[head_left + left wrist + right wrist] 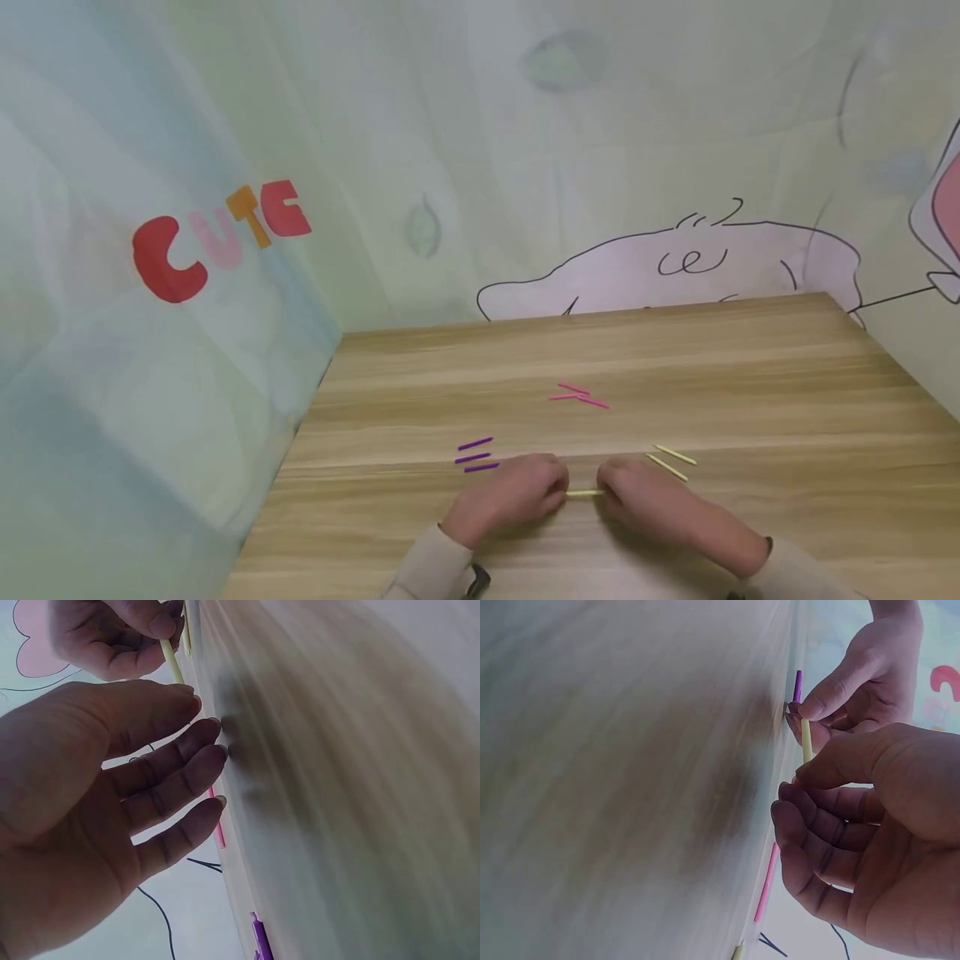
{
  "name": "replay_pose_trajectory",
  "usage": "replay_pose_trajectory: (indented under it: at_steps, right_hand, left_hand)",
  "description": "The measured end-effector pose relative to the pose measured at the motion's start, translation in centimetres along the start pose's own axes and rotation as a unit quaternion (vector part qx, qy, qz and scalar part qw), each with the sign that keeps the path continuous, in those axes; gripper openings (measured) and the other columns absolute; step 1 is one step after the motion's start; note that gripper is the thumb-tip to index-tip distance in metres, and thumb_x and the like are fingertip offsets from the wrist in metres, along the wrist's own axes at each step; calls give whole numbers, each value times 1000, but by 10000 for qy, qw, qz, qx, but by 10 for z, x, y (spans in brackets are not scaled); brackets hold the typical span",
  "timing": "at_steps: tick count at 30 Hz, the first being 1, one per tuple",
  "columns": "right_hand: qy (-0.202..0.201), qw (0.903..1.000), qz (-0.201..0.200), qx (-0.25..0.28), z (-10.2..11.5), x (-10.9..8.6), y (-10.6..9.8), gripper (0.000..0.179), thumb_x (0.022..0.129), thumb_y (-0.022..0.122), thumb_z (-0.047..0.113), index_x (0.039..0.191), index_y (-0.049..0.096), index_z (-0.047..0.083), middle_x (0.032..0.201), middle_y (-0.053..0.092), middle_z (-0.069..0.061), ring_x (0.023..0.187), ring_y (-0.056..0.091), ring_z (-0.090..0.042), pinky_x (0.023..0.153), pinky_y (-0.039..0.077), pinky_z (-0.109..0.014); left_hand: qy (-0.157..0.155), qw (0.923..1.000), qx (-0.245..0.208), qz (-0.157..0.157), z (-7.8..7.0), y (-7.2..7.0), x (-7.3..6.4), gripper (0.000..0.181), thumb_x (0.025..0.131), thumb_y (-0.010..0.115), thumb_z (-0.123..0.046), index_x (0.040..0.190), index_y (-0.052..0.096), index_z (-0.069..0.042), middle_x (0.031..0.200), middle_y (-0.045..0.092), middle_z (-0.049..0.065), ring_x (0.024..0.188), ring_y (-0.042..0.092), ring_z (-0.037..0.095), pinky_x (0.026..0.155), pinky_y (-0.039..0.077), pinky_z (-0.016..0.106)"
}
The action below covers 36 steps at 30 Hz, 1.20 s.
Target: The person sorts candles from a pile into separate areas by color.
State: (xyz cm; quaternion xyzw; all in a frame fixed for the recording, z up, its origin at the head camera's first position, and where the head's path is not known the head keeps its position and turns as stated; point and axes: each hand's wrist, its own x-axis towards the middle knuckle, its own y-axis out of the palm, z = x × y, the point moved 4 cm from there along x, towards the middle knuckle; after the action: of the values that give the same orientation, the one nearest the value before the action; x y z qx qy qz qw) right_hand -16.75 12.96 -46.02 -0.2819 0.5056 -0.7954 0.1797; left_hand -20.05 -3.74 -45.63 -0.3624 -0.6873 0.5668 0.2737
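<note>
A thin pale yellow stick (584, 492) spans the gap between both hands, close over the wooden table. My left hand (527, 490) pinches its left end between thumb and index finger; in the left wrist view the other fingers of that left hand (127, 772) are spread, their tips near the tabletop. My right hand (651, 500) pinches the opposite end, and in the right wrist view the remaining fingers of this right hand (855, 825) are loosely curled. The fingertips hide both ends of the stick.
Several purple sticks (473, 457) lie left of the left hand. Pink sticks (576, 395) form a loose group farther back. Two more yellow sticks (675, 454) lie just beyond the right hand. The wooden table (420, 375) meets printed fabric walls (420, 150) behind and left.
</note>
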Motion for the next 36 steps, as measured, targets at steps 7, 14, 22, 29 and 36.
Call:
replay_pose_trajectory:
  at_steps: [7, 14, 22, 29, 36]
  right_hand:
    - [-132, 9998, -150, -21, -2, -2, 1, 15, 79, 69, 2, 78, 61, 15, 73, 54, 11, 63, 50, -3, 55, 46, -25]
    - [123, 9999, -80, -88, -7, -5, -3, 13, 77, 71, 5, 81, 63, 15, 76, 58, 9, 66, 54, -7, 57, 48, -28]
    - [204, 9997, -109, -101, -12, -10, -9, 14, 79, 71, 4, 79, 63, 15, 74, 57, 10, 64, 52, -5, 59, 49, -28]
    - [220, 9996, -171, -72, -16, -12, -12, 15, 77, 72, 3, 80, 64, 15, 75, 59, 9, 65, 52, -3, 59, 49, -26]
    - [440, 9989, -166, -37, -21, -14, -17, 16, 78, 73, 3, 81, 63, 16, 76, 57, 11, 66, 52, -5, 58, 49, -27]
  left_hand:
    - [-69, 10000, -34, 23, -2, 0, 2, 11, 95, 63, -18, 85, 66, -19, 80, 57, -13, 71, 51, -1, 66, 43, 13]
    - [-78, 10000, -43, -12, -7, -1, 7, 13, 96, 61, -20, 84, 65, -20, 78, 55, -14, 69, 50, -1, 66, 45, 15]
    - [-74, 9997, -222, -114, -10, -1, 14, 13, 97, 60, -18, 85, 64, -19, 77, 52, -13, 68, 47, 1, 65, 44, 16]
    - [-21, 9995, -191, -232, -14, -2, 20, 10, 98, 60, -18, 90, 67, -17, 80, 56, -11, 71, 50, 0, 66, 44, 14]
    - [-22, 9994, -121, -329, -16, 0, 27, 10, 97, 61, -18, 90, 67, -17, 80, 57, -11, 71, 50, 0, 67, 44, 14]
